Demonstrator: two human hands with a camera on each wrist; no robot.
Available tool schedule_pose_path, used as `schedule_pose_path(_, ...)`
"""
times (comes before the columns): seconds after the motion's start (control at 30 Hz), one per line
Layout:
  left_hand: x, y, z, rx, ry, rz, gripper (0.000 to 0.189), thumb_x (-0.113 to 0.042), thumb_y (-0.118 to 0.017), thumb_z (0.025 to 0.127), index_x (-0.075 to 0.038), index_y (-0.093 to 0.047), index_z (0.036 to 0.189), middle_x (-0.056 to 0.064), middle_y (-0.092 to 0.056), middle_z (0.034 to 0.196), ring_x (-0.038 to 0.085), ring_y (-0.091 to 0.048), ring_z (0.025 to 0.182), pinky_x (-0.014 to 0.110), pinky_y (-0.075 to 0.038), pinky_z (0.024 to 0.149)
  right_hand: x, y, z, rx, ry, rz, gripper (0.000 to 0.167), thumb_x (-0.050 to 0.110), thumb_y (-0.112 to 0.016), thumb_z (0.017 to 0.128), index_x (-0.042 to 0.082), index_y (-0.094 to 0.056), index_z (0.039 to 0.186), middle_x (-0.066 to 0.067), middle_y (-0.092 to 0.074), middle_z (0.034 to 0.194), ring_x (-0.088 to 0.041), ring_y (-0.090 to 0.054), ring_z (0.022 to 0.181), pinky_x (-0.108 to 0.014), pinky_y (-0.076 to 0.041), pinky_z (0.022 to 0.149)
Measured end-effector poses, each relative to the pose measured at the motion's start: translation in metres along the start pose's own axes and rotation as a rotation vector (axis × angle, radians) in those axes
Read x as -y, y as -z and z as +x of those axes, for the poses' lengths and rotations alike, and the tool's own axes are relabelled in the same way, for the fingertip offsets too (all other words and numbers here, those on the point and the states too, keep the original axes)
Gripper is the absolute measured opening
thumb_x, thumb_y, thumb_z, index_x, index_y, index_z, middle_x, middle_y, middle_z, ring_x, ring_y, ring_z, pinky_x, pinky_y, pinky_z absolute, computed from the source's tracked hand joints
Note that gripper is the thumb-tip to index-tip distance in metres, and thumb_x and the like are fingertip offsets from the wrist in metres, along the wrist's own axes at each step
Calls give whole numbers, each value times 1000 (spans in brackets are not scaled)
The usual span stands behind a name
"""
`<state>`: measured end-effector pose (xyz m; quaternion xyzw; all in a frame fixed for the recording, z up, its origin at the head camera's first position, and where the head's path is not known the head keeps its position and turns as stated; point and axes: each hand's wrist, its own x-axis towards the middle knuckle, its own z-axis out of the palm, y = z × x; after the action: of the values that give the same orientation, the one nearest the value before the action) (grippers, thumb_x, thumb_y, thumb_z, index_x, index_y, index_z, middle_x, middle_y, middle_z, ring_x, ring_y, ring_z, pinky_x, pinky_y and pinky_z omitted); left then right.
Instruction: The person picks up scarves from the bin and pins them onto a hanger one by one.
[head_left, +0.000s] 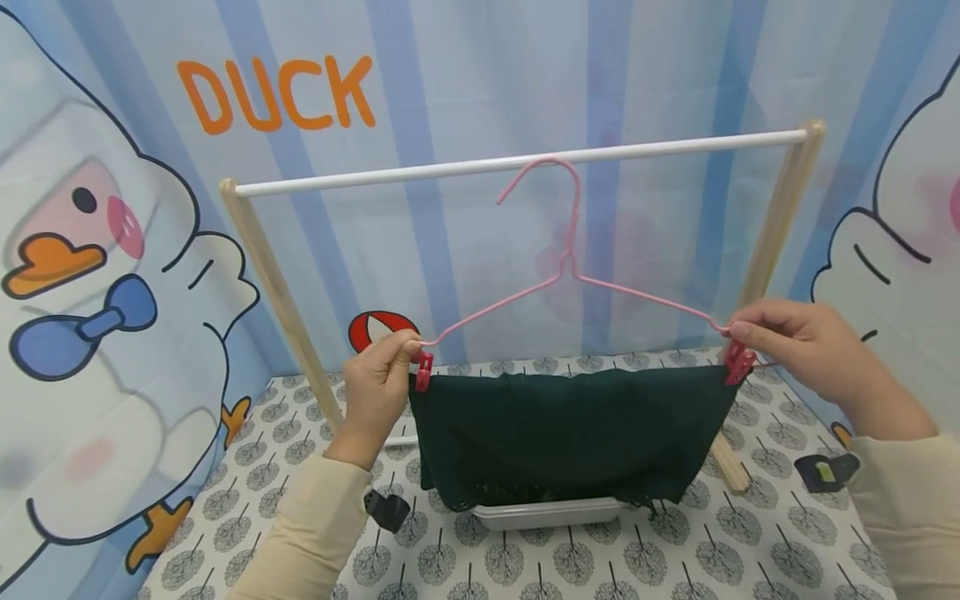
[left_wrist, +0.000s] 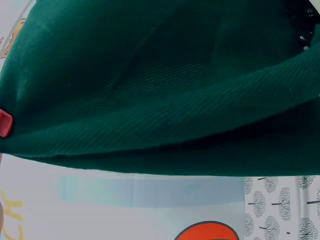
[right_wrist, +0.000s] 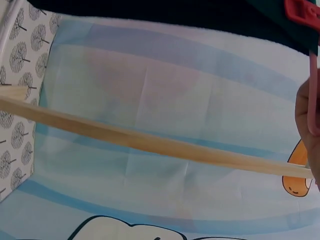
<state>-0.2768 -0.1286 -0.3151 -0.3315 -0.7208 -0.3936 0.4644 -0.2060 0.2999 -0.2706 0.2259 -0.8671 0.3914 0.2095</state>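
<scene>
A pink clothes hanger (head_left: 637, 293) is held up by both hands, one at each end. My left hand (head_left: 375, 396) pinches its left end between thumb and fingers; my right hand (head_left: 810, 346) pinches the right end. Beside the hands, a red clip (head_left: 424, 372) on the left and another red clip (right_wrist: 302, 12) on the right grip the top edge of a dark green cloth (head_left: 570, 433). The cloth hangs folded and fills much of the left wrist view. The hanger's hook overlaps the rail in the head view; whether it rests on it I cannot tell.
A white rail (head_left: 420, 173) spans two wooden posts (head_left: 776, 212) behind the hanger. Under the cloth, partly hidden, stands a white tray (head_left: 547, 517). The tabletop has a tree-print cover (head_left: 300, 500). A curtain with duck drawings (head_left: 465, 75) closes off the back.
</scene>
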Motion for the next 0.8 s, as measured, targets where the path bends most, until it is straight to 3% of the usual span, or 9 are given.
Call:
schedule_pose_path(0.17, 3, -1, -2, 21, 5, 24, 5, -1, -63, 84, 0, -68, 86, 10, -66, 73, 14, -50, 56, 19, -39, 50, 2, -4, -2, -54, -74, -8, 14, 5, -55, 92, 6, -67, 85, 5, -64, 76, -7, -56, 71, -17, -44, 63)
schedule_pose_path(0.33, 3, -2, -3, 34, -7, 47, 11, 1, -64, 83, -2, -69, 91, 11, -68, 82, 12, -45, 54, 20, -36, 48, 0, -5, -3, -90, -60, -6, 15, 4, -55, 92, 11, -67, 86, 11, -61, 78, -6, -51, 69, -19, -41, 59)
schedule_pose_path(0.4, 2, -2, -2, 35, -13, 64, 14, -2, -62, 85, -2, -69, 98, 13, -69, 89, 15, -49, 56, 23, -40, 49, -1, -5, -4, -112, -46, -15, 17, 4, -55, 92, 15, -67, 87, 14, -60, 79, -4, -49, 69, -18, -40, 59)
schedule_pose_path(0.47, 0, -2, 0, 29, -13, 86, 21, -9, -60, 89, -1, -66, 108, 15, -68, 101, 20, -59, 67, 27, -48, 57, -2, -4, -4, -143, -37, -26, 19, 3, -55, 92, 18, -66, 87, 18, -60, 80, -1, -51, 70, -14, -40, 60)
schedule_pose_path(0.53, -3, -1, 1, 23, 8, 97, 33, -18, -56, 92, 0, -59, 120, 17, -62, 117, 25, -63, 91, 34, -53, 73, -1, -3, -4, -183, -17, -38, 21, 2, -55, 91, 19, -66, 86, 20, -60, 79, 1, -51, 69, -12, -39, 60)
schedule_pose_path(0.63, -6, 0, 1, 16, 58, 97, 47, -27, -51, 95, 0, -46, 134, 17, -48, 136, 28, -48, 123, 44, -44, 94, 3, 0, -3, -243, 17, -48, 23, 1, -54, 91, 19, -65, 84, 21, -59, 76, 2, -52, 67, -10, -39, 59)
schedule_pose_path(0.8, -7, -1, -7, 23, 123, 82, 55, -26, -53, 95, 0, -36, 140, 16, -35, 146, 30, -38, 131, 48, -41, 96, 11, 8, -4, -355, -52, -128, 25, 10, -53, 94, 31, -61, 82, 25, -52, 72, 0, -39, 58, -17, -30, 48)
